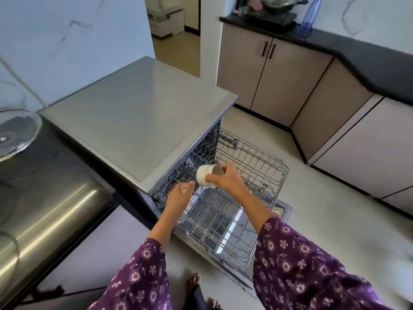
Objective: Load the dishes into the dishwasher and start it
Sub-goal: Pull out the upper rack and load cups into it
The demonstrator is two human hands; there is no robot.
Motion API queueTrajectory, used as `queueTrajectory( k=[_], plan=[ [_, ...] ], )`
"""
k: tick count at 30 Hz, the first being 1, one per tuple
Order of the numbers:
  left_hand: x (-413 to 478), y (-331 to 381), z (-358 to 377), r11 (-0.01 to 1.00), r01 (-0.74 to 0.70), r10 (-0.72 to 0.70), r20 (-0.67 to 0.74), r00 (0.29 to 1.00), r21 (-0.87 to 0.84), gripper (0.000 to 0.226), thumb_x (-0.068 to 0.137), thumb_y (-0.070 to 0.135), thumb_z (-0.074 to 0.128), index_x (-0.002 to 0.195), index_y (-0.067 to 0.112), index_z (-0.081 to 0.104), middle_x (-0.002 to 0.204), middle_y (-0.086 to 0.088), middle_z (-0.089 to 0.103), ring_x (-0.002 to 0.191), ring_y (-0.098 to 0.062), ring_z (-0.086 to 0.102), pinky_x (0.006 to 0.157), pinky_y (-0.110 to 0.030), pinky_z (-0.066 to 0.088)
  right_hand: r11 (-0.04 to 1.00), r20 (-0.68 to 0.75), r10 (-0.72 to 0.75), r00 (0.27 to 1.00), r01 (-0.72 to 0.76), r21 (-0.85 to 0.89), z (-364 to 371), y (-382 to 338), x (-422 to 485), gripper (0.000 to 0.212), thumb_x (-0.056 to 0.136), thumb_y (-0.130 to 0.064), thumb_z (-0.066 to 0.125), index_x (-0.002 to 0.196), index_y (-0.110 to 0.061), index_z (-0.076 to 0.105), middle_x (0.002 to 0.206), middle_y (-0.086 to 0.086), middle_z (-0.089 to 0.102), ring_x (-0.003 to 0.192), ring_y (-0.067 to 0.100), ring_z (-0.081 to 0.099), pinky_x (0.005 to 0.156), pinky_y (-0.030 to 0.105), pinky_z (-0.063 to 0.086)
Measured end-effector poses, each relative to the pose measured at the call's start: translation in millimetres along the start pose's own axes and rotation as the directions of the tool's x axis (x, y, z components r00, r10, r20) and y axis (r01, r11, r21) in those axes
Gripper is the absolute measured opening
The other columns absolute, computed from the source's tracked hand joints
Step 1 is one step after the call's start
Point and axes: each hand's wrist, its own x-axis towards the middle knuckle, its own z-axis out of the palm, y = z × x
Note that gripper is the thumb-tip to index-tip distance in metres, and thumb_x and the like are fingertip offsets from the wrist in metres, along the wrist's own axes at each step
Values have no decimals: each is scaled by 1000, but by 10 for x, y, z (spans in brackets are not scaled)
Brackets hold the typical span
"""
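white cup [206,176] | tipped sideways above upper rack [257,157] | dishwasher [138,117] open

Rack [252,153] — metal wire; cup [204,176] (glossy ceramic).

Both loose sleeves, left sleeve [138,278] at seven o'clock and right sleeve [301,265] at five, are deep purple with pale pink flowers, and bare feet [193,281] show at six.

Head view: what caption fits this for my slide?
Right hand holds a white cup over the dishwasher's pulled-out upper rack; left hand nearby.
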Motion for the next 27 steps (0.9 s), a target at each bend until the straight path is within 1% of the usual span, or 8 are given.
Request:
queueTrajectory(
  k=[2,4,10,12,16,20,23,27],
  plan=[
    [259,-22,75,908,223,-191,122,974,-356,72,85,64,49,129,8,44,125,-13,54,109,-25,57,88,-38,52,996,39,53,998,-55,70,71,169,233,73,58,-36,80,119,-19,44,113,-1,52,97,16,57,76,33,57],
    [492,-58,101,754,373,-266,267,926,-541,76,86,59,52,132,0,41,128,-20,50,111,-30,55,81,-34,54,981,93,87,992,-102,167,171,315,467,70,56,-32,81,115,-17,47,114,1,55,99,19,58,82,37,56],
    [999,-250,131,640,495,-322,380,867,-588,60,85,48,61,115,-2,56,112,-21,60,93,-24,60,77,-29,56,951,219,100,971,-158,266,457,560,951,54,66,-14,79,112,-13,52,113,6,57,105,25,57,90,43,53],
    [1137,-320,112,632,489,-314,379,871,-601,50,86,44,61,110,0,59,107,-21,62,89,-23,61,94,-32,50,953,269,98,958,-168,253,535,600,1059,59,67,-10,79,118,-11,50,116,6,56,108,25,56,93,43,51],
    [1372,-526,56,721,474,-348,327,879,-505,50,79,43,70,107,3,59,107,-23,66,103,-26,60,107,-38,39,977,371,94,924,-156,142,703,732,1278,79,63,-14,83,131,-12,42,124,8,53,112,24,54,99,41,47],
    [1492,-630,85,919,332,-323,75,943,-214,66,71,47,74,120,8,55,115,-14,63,98,-23,62,89,-36,52,985,358,158,920,-170,3,875,858,1418,93,65,-18,83,142,-8,32,141,11,43,126,28,46,106,41,40],
    [1563,-626,110,984,167,-158,-140,978,56,65,76,39,75,127,8,50,122,-10,60,95,-20,60,65,-20,44,984,276,176,945,-178,-15,951,962,1473,88,67,-24,81,141,-13,35,140,7,45,128,27,45,101,33,40],
    [1720,-581,103,947,29,30,-180,983,319,63,78,22,75,131,7,47,129,-13,56,113,-31,57,85,-30,45,986,229,165,959,-169,-4,1027,1159,1512,74,72,-32,78,134,-14,43,132,3,51,121,22,50,95,28,42]
  ],
)
